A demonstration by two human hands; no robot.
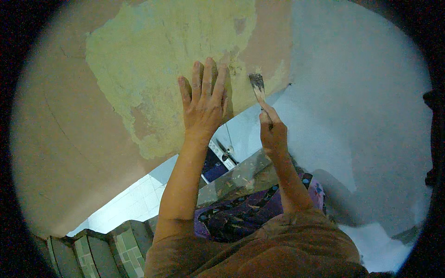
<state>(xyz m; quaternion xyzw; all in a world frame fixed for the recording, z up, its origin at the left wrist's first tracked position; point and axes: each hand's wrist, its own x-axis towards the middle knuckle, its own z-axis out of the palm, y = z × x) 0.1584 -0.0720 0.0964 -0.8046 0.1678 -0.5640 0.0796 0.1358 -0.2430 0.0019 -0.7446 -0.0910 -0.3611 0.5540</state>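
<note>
My left hand [202, 99] lies flat with fingers spread on a yellow, patchy area [153, 69] of a brown-pink wall surface [60, 120]. In my right hand [274, 134] is a scraper [257, 82], its handle wrapped by my fingers and its dark, stained blade pointing up. The blade is over or near the lower right part of the yellow area, close to the wall's slanting lower edge. Whether it touches the surface I cannot tell. Rough, darker marks [235, 69] show between my left fingertips and the blade.
A grey-white wall [357, 92] meets the patchy one on the right. Stair steps [99, 255] run at the lower left. Below the slanting edge show a white tiled floor [134, 199] and a dark blue item [214, 167]. A purple patterned cloth [245, 208] lies near my body.
</note>
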